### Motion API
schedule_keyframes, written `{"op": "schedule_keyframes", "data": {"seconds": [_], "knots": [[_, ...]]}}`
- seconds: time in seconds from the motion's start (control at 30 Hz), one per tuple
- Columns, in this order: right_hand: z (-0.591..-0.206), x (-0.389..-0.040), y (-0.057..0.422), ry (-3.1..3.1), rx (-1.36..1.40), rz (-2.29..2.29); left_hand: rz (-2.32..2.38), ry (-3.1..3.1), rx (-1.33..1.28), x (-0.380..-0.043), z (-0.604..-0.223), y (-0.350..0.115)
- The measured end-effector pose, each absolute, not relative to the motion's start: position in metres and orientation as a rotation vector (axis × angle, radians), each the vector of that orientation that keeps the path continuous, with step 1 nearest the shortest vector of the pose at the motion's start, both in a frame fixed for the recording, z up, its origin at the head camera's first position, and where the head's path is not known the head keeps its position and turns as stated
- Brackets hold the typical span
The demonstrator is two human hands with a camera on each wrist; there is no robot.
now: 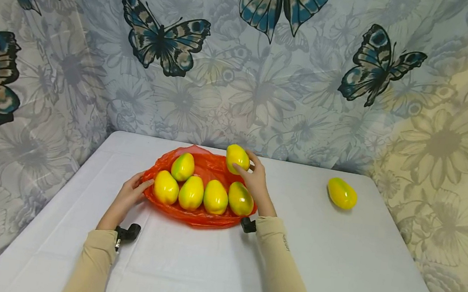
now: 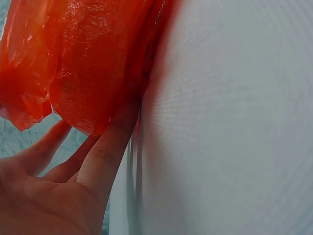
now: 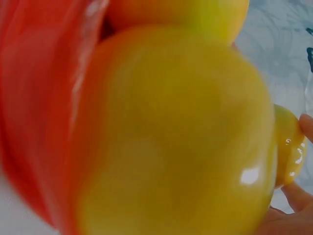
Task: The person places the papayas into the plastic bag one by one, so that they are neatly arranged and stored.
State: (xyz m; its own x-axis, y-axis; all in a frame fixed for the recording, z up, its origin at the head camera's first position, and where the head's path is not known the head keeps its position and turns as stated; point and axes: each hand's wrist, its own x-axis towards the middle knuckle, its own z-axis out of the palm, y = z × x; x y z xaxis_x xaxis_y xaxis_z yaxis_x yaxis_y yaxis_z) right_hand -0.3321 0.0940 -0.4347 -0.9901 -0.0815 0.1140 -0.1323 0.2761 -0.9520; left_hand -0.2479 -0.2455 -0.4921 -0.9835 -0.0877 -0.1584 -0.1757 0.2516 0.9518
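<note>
A red plastic bag lies spread on the table, its mouth rolled open around several yellow-green mangoes. Over the bag's back right rim, my right hand pinches another mango between thumb and fingers. In the right wrist view a near mango fills the middle, and the held mango shows behind it at the right edge. My left hand rests against the bag's left side. Its fingers reach out fairly straight and touch the red plastic in the left wrist view.
One more mango lies alone on the white table, toward the back right. Behind the table hangs a cloth backdrop with butterflies and flowers. Both wrists carry small black cameras.
</note>
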Motion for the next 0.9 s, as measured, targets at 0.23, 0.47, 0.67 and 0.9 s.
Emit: {"op": "schedule_keyframes", "data": {"seconds": [0.23, 0.47, 0.67, 0.9], "knots": [[-0.436, -0.332, 0.077, -2.504, 0.247, 1.838, 1.864, 2.427, -0.252, -0.248, -0.493, -0.247], [-0.435, -0.326, 0.062, -2.524, 0.258, 1.877, 1.864, 2.427, -0.262, -0.248, -0.492, -0.246], [-0.439, -0.324, 0.05, -2.542, 0.218, 1.899, 1.871, 2.42, -0.264, -0.248, -0.492, -0.246], [-0.442, -0.322, 0.04, -2.512, 0.177, 2.036, 1.877, 2.416, -0.27, -0.248, -0.491, -0.246]]}}
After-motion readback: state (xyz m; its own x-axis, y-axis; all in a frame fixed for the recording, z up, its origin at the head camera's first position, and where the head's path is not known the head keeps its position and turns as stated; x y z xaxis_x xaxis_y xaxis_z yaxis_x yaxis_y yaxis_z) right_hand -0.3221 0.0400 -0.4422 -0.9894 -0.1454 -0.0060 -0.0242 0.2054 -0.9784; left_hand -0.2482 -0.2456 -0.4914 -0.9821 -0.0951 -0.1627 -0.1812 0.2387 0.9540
